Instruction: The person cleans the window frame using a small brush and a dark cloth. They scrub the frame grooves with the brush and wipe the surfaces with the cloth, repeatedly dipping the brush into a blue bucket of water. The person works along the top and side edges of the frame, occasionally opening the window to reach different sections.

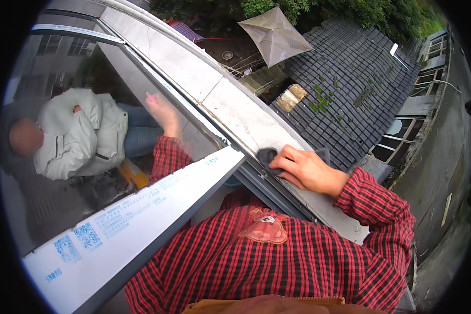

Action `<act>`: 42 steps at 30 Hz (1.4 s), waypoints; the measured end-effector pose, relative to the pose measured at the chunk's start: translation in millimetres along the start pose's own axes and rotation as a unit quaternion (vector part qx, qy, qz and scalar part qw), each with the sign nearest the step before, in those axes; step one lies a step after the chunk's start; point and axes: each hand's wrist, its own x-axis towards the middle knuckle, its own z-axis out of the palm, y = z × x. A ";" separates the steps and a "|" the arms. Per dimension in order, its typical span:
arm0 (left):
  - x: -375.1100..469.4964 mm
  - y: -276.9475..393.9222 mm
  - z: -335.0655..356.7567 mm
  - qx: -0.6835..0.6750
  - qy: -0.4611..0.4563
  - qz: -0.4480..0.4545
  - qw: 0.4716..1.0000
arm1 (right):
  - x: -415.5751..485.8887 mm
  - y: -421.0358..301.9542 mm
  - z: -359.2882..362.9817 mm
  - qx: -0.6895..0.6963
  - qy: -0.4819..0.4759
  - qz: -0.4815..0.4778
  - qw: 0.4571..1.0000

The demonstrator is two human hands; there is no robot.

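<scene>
My right hand grips a dark grey cloth and presses it on the pale outer window ledge, beside the dark metal window track. To the left, beyond the white-faced frame of a window sash, my left hand shows in the area of the glass pane. It is raised and blurred, with something pink at its fingertips; whether it holds this cannot be told. The frame bears printed writing and codes. My red and black checked sleeves reach to both wrists.
A person in a pale jacket and blue trousers appears in the glass, through it or mirrored. Past the ledge is a drop to a tiled roof, a beige canopy and trees. A yellow object lies behind the sash.
</scene>
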 end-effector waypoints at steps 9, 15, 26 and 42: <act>4.5 11.4 5.0 -0.021 0.018 -0.006 1.000 | 194.8 52.1 13.2 -0.069 0.070 -0.035 0.995; -0.8 33.2 13.0 -0.015 0.029 -0.108 0.994 | 319.5 76.2 61.5 0.018 0.242 0.067 0.968; 22.5 -18.9 6.5 -0.039 -0.017 -0.020 0.999 | 68.0 24.7 -21.4 0.186 -0.105 0.059 0.975; 27.4 -11.4 8.4 -0.013 -0.030 -0.007 0.999 | -47.7 -26.4 -26.9 0.146 -0.106 0.151 0.972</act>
